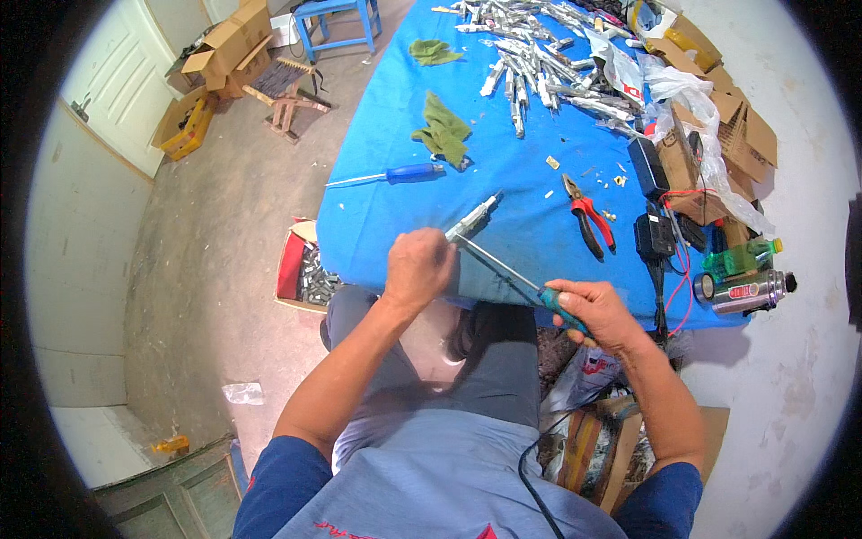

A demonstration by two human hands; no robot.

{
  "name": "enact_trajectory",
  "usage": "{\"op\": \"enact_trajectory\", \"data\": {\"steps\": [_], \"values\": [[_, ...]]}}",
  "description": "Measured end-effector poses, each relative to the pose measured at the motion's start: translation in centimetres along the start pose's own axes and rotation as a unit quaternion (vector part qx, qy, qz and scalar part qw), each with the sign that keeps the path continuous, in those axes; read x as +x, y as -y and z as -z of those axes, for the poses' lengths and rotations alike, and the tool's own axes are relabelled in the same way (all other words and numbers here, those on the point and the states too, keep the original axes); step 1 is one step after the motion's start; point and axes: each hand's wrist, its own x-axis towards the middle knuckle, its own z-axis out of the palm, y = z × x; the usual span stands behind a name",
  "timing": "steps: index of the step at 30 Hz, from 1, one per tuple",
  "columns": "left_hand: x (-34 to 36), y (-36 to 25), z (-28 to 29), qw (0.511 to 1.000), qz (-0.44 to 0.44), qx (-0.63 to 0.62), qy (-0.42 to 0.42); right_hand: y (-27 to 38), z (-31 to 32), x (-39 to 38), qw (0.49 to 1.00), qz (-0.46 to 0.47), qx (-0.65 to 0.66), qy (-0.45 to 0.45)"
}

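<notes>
My left hand (419,265) is closed around one end of a slim silvery-white metal piece (476,216) at the table's near edge. In my right hand (597,313) is a screwdriver with a teal handle (558,308). Its long shaft (505,267) runs leftward, and the tip meets the piece just beside my left fingers. Beyond my left hand lies a second screwdriver with a blue handle (411,172). Red-handled pliers (590,218) rest on the cloth farther right. A pile of similar silvery pieces (539,72) covers the far part of the table.
Two green rags (444,132) lie on the blue tablecloth (368,225). Along the right edge are black power adapters (654,238), a steel flask (754,292), a green bottle (738,260) and cardboard boxes (747,139). A box of small metal parts (289,274) stands on the floor at left.
</notes>
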Motion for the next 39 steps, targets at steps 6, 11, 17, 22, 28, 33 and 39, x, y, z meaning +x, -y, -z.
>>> {"op": "enact_trajectory", "data": {"steps": [6,11,17,22,28,33,39], "values": [[-0.1,0.2,-0.2,1.0,0.002,0.01,-0.004,-4.1,-1.8,0.4,0.914,0.293,-0.255,-0.118],[-0.1,0.0,0.0,1.0,0.0,0.011,-0.001,-2.9,-1.7,0.2,0.903,0.287,-0.302,-0.108],[-0.1,-0.3,0.3,1.0,-0.004,-0.003,0.01,-3.5,-0.6,-1.1,0.921,0.277,-0.246,-0.122],[-0.5,-0.4,0.0,1.0,-0.011,0.007,0.003,-4.5,1.0,-2.7,0.972,0.144,-0.076,-0.17],[-0.7,-0.8,0.3,0.999,-0.032,0.031,0.021,-3.2,-0.9,-2.2,0.983,0.13,-0.022,-0.126],[-0.8,-0.9,0.5,0.999,-0.04,0.017,0.02,-4.3,-2.3,-0.5,0.931,0.249,-0.208,-0.169],[-0.9,-1.4,0.7,1.0,-0.016,0.007,0.02,-6.8,-2.0,-1.9,0.917,0.246,-0.231,-0.213]]}}
